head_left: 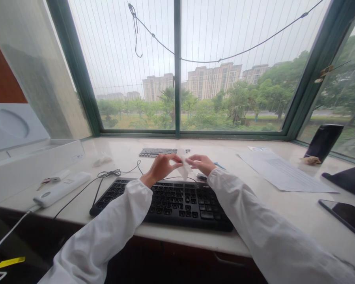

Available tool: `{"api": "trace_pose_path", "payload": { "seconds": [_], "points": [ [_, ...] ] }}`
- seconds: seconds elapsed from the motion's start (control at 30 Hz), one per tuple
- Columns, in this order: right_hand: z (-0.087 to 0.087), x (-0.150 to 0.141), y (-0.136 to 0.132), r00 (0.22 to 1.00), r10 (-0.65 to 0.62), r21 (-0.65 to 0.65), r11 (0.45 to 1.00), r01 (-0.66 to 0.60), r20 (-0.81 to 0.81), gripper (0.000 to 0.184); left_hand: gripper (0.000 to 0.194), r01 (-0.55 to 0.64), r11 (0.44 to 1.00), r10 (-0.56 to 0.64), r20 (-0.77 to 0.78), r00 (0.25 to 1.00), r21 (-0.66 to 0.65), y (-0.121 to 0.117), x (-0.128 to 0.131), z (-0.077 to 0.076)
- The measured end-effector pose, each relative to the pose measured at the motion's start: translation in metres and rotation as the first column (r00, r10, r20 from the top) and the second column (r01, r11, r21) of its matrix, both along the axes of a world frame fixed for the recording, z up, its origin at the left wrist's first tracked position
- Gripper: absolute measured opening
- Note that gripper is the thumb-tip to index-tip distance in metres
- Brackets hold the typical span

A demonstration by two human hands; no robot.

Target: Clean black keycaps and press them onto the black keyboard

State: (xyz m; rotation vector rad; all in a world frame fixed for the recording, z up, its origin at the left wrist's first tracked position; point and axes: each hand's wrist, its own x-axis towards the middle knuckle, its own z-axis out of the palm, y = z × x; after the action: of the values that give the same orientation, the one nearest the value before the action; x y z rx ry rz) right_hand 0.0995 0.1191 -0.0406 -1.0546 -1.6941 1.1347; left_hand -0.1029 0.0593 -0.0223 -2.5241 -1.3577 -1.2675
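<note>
My left hand (162,168) pinches a white tissue (185,172) between thumb and fingers, above the back edge of a black keyboard (171,201). From the other side, my right hand (202,163) grips the same tissue with its fingertips. A small dark piece shows at the left fingertips against the tissue; its kind I cannot make out. Many positions on the keyboard look like bare sockets without keycaps. Behind my hands, rows of dark keycaps (156,152) lie on the white surface, partly hidden by the tissue.
At the left are a white power strip (63,189), a coiled black cable (109,173) and a crumpled tissue (103,159). To the right lie a printed sheet (284,169) and a phone (346,217); a dark upright object (324,142) leans near the window.
</note>
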Motion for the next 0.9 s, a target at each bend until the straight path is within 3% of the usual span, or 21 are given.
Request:
{"api": "trace_pose_path", "payload": {
  "seconds": [0.13, 0.3, 0.6, 0.9],
  "points": [
    [-0.002, -0.013, -0.01, 0.969, 0.121, 0.022, 0.993, -0.119, -0.214, 0.042, 0.015, -0.028, 1.0, 0.028, 0.06, 0.998, 0.004, -0.005, 0.007, 0.0],
    [-0.007, -0.019, -0.011, 0.93, 0.143, -0.068, 0.982, -0.176, -0.34, 0.048, 0.011, -0.082, 0.996, 0.079, 0.096, 0.992, 0.034, -0.008, 0.013, -0.003],
    [-0.007, -0.022, -0.012, 0.884, 0.074, -0.142, 0.978, -0.156, -0.462, 0.048, 0.012, -0.113, 0.993, 0.106, 0.155, 0.982, 0.033, -0.008, 0.014, -0.004],
    [-0.002, -0.02, -0.017, 0.896, 0.028, -0.16, 0.981, -0.111, -0.444, 0.053, 0.018, -0.154, 0.988, 0.15, 0.109, 0.983, 0.024, -0.009, 0.014, -0.005]
  ]
}}
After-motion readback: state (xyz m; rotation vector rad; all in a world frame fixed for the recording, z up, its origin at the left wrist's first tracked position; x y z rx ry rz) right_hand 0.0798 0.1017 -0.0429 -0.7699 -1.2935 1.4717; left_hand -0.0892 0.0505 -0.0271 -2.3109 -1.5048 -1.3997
